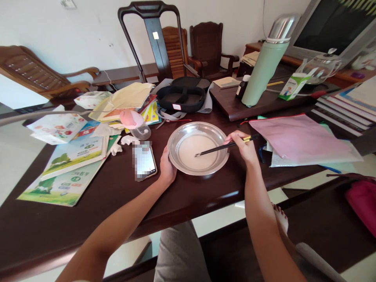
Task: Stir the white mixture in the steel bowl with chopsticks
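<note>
A shallow metal bowl [219, 135] with a pale white mixture in it stands on the dark wooden table [190, 196]. My left hand [167, 166] is wrapped on the bowl's near-left rim. My right hand [245, 147] is closed on a pair of dark chopsticks [217, 148], whose tips rest in the mixture near the bowl's middle.
A phone [145, 161] lies just left of the bowl, with a small pink-capped bottle [135, 124] behind it. Books and papers [73, 156] cover the left side. A pink folder [296, 138], a green thermos [264, 66] and a black case [183, 96] lie right and behind.
</note>
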The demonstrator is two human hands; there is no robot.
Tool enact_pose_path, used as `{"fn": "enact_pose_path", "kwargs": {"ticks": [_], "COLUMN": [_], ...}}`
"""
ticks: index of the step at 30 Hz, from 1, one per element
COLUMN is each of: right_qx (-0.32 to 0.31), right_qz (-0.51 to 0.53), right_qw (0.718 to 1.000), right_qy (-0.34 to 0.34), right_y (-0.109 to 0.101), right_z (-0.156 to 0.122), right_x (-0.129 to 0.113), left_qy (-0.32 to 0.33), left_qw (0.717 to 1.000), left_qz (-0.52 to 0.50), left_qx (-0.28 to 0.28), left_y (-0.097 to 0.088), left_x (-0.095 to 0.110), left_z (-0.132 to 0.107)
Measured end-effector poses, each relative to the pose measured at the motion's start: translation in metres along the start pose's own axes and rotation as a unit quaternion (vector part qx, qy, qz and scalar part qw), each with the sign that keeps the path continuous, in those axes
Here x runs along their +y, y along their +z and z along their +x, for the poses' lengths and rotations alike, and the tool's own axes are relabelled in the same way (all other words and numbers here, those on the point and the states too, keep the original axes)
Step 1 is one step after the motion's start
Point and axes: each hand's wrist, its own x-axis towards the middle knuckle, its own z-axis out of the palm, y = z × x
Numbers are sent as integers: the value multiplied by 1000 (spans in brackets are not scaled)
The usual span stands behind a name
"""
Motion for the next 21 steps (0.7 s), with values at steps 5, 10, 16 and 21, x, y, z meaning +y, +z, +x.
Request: {"fn": "enact_pose_path", "kwargs": {"ticks": [5, 10, 16, 21], "right_qx": [27, 44, -1, 26], "right_qz": [-26, 15, -20, 7], "right_qw": [999, 999, 1000, 1000], "right_qy": [-21, 6, -13, 16], "right_y": [0, -1, 1, 0], "right_z": [2, 1, 0, 0], "right_x": [1, 1, -2, -2], "left_qy": [-1, 3, 9, -6], "left_qw": [1000, 1000, 1000, 999], "left_qz": [0, 6, 18, 44], "left_qx": [2, -8, -4, 19], "left_y": [0, 0, -3, 0], "left_x": [0, 0, -1, 1], "left_z": [0, 0, 1, 0]}}
